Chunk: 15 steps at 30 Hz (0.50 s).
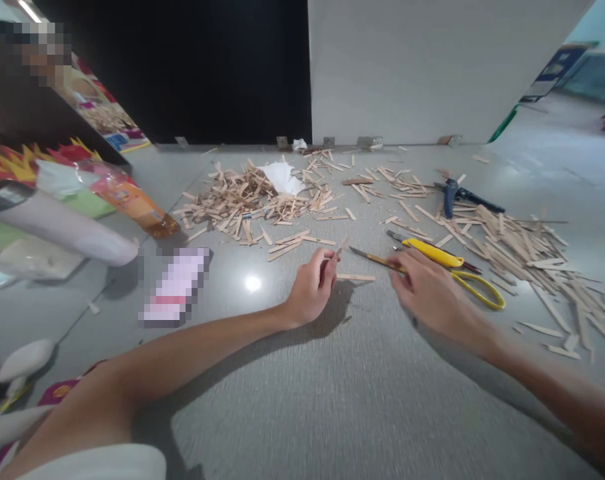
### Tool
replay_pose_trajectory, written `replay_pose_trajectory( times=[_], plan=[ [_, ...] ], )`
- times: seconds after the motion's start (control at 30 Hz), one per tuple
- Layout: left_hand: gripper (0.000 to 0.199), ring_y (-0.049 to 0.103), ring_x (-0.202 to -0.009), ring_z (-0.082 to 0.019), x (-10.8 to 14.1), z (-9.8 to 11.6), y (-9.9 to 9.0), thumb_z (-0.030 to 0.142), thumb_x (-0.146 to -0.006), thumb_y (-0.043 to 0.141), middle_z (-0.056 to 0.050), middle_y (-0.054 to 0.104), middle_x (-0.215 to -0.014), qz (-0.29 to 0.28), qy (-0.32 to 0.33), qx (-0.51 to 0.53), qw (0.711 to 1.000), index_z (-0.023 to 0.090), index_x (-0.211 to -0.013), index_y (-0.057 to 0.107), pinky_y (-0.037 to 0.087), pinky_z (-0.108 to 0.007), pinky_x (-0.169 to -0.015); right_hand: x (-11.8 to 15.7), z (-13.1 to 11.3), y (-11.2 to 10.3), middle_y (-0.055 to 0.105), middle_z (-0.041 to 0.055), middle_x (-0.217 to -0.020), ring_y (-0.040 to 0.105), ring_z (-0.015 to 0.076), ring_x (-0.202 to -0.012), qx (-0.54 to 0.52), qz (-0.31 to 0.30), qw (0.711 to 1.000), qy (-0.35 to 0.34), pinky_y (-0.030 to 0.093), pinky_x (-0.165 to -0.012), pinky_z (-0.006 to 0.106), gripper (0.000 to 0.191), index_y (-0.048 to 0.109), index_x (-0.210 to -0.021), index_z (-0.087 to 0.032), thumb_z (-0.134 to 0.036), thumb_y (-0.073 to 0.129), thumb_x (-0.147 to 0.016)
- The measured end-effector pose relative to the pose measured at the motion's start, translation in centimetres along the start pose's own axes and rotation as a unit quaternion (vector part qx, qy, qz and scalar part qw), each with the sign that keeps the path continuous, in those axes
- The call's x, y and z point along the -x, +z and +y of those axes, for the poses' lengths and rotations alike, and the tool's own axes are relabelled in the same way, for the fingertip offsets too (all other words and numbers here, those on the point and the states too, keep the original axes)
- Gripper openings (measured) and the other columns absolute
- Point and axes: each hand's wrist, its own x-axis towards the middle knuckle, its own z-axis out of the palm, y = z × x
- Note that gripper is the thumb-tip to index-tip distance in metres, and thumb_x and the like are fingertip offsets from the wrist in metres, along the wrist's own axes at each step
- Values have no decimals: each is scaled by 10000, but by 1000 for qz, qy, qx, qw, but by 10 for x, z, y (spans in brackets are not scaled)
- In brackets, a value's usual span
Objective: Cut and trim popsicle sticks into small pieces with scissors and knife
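My left hand [312, 290] is closed, pinching a short wooden stick [343, 247] between thumb and fingertips. Pointing left toward it is the dark blade of a thin craft knife [375, 257], whose brass-coloured handle my right hand [429, 287] grips. A small gap separates the blade tip from the stick. Another flat wooden stick [357, 277] lies on the floor just beyond my left hand. Right behind my right hand rest a yellow utility cutter [435, 253] and a tool with a yellow loop handle [482, 290], partly covered by the hand.
Broken wooden sticks form a pile [232, 200] at the back left, with white crumpled paper [282, 178] on it. More sticks [522, 247] spread at right beside a dark glue gun [457, 195]. A phone [179, 287], an orange drink bottle [137, 203] and a tumbler [77, 227] lie left.
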Motion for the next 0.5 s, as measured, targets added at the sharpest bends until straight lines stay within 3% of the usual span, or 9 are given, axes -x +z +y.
replay_pose_trajectory(
  times=[0.03,0.1,0.17,0.27,0.33,0.5],
  plan=[
    [245,535,-507,-118,-1,0,0,419,-1125,420,76,544,-599,2,-12,18,1000,226,-1014,521,414,-227,-557,4,10,-8,728,117,-1007,684,249,-760,75,-31,997,12,463,-643,357,119,634,-958,-241,-218,518,-970],
    [282,516,-495,-121,-4,0,0,466,-1121,411,82,519,-578,0,-26,42,999,233,-996,509,409,-237,-554,18,30,-21,677,129,-863,639,256,-648,128,-48,989,50,350,-549,353,107,573,-813,-238,-156,577,-883],
    [281,501,-484,-121,-5,0,1,471,-1113,416,88,505,-565,1,-36,55,998,237,-983,501,405,-243,-555,36,45,-27,647,135,-849,657,286,-682,197,-80,974,81,337,-537,354,121,535,-811,-249,-158,586,-873],
    [253,502,-479,-120,-6,-1,1,429,-1108,416,87,517,-557,-2,-47,64,997,231,-984,511,406,-244,-557,65,56,-25,664,184,-962,685,326,-750,222,-48,970,81,387,-548,374,94,529,-912,-249,-166,540,-868],
    [256,519,-481,-123,-6,-1,0,402,-1111,406,77,547,-559,-12,-51,65,997,210,-1024,551,412,-247,-560,80,57,-22,672,166,-950,697,349,-814,200,-30,979,40,467,-614,410,82,514,-944,-264,-203,480,-900],
    [390,580,-512,-141,-5,-2,0,438,-1131,402,46,631,-592,-36,-49,63,996,143,-1284,605,430,-260,-564,87,61,-23,714,161,-932,745,359,-858,137,-20,990,26,567,-724,469,146,540,-968,-269,-264,402,-921]
  ],
)
